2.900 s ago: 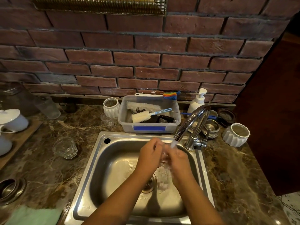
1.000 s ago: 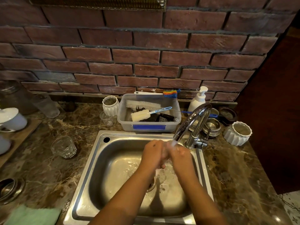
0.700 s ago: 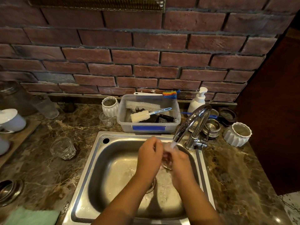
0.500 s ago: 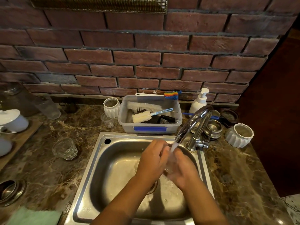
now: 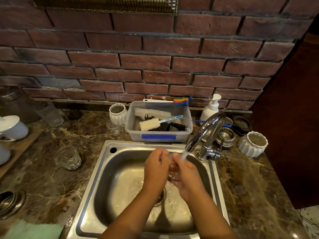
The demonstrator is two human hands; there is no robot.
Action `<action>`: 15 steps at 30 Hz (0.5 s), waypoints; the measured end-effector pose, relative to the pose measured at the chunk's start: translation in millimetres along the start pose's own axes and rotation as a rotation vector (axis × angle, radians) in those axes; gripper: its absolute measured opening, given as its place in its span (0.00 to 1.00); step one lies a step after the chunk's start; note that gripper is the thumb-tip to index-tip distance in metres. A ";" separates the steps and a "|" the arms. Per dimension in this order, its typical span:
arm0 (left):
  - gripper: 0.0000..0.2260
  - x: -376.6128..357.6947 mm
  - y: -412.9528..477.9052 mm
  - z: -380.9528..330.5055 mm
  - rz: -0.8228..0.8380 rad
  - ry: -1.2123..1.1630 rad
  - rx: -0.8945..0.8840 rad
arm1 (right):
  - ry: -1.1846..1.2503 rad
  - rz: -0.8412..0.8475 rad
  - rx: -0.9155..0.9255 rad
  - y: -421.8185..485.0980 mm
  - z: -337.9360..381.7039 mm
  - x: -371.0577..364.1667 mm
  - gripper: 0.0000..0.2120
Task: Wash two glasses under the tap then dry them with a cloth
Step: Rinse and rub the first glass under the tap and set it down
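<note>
Now: your hands wash a glass under the running tap.
Nearest lies the cloth [image 5: 34, 230]; over the sink [image 5: 96, 178], your left hand [image 5: 156, 167] and right hand [image 5: 187, 176] clasp the glass [image 5: 171, 168] beneath the tap [image 5: 205, 130]; a second glass [image 5: 67, 157] stands left on the counter.

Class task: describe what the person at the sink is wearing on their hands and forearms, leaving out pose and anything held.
Nothing shows on either. The left hand and right hand are bare, with no gloves. No rings, watch or bracelet can be seen. Both forearms are uncovered up to the bottom edge of the picture, so no sleeve is in view. The hands look wet from the running water.
</note>
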State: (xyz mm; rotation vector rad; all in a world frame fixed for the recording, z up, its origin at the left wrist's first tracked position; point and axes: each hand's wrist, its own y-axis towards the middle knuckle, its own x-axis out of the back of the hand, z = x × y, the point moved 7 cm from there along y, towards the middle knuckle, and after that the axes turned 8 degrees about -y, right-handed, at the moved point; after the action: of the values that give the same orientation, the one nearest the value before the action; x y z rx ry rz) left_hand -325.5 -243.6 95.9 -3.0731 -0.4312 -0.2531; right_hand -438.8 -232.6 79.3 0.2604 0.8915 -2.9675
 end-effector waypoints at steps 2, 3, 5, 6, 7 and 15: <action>0.10 -1.9 -4.8 -15.7 0.064 0.231 -0.301 | 0.285 0.036 -0.176 2.4 -13.5 2.2 0.15; 0.12 -3.3 -5.4 -17.9 0.090 0.261 -0.365 | 0.306 0.047 -0.180 3.8 -13.6 4.1 0.15; 0.12 -3.2 -5.1 -21.4 0.100 0.188 -0.320 | 0.144 0.047 -0.044 7.5 -4.9 7.6 0.12; 0.11 -3.7 -2.3 -19.3 0.092 0.119 -0.211 | -0.018 0.000 0.073 7.9 5.2 9.3 0.11; 0.10 -5.5 1.7 -15.4 0.086 0.034 -0.036 | -0.190 -0.059 0.212 5.6 17.9 10.4 0.10; 0.10 -16.2 -14.2 12.1 0.089 -0.598 0.891 | -0.937 -0.047 0.722 -14.3 34.7 -0.2 0.15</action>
State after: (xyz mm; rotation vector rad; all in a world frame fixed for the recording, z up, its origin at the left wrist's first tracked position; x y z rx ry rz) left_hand -342.8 -233.8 81.4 -2.2074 -0.2936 0.6865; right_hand -444.9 -239.7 115.6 -1.0491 -0.2735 -2.7552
